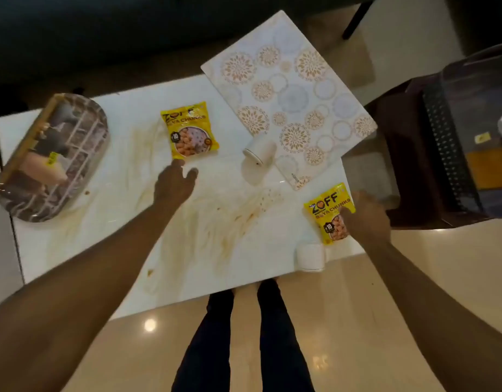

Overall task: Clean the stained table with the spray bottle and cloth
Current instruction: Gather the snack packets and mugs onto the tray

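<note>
Yellow packet (327,213) under right grip (367,219)

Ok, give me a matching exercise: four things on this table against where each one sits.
Things:
1. patterned placemat
2. oval tray
3. far soya chunks packet
4. near white cup

Places:
A. left end of the table
B. near edge, by the right hand
C. far right corner, overhanging
D. middle, just beyond the left hand

Pairs: 1-C, 2-A, 3-D, 4-B
</note>
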